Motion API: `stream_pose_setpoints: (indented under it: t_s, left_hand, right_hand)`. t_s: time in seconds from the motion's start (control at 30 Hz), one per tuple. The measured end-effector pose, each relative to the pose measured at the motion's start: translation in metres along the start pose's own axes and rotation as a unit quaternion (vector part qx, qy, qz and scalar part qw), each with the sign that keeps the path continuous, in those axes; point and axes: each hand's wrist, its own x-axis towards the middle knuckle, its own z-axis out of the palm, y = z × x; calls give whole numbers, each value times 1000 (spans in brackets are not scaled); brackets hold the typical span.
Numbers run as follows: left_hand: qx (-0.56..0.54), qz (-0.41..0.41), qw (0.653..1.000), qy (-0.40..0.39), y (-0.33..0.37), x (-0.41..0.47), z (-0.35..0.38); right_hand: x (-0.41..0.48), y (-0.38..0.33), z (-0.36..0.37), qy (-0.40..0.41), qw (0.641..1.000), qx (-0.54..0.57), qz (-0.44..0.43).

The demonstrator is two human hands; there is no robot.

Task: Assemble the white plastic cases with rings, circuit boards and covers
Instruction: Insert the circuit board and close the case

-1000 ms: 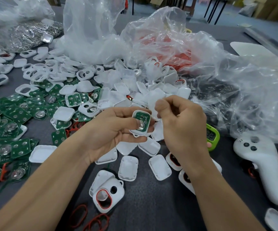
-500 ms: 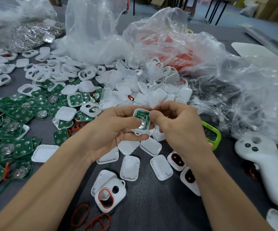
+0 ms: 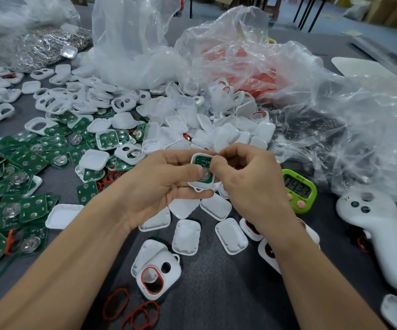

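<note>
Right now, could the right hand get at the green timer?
Probably yes: the timer lies uncovered just beside the right hand, though that hand is busy pinching the case.

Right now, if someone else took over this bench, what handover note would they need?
Hands: left hand grips the white case; right hand pinches its edge, thumb on the circuit board seated inside.
Done: board in; ring hidden, cannot tell.
To do: snap on a cover from those lying below the hands.
Stock: spare boards lie left, red rings nearest the person.
</note>
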Motion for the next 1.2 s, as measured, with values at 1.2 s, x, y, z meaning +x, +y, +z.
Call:
stream_pose_setpoints:
  t_s: [1.2]
  left_hand:
    - [99, 40, 994, 26, 0, -4, 1]
  right_hand:
    - [-2, 0, 9, -56, 992, 108, 34]
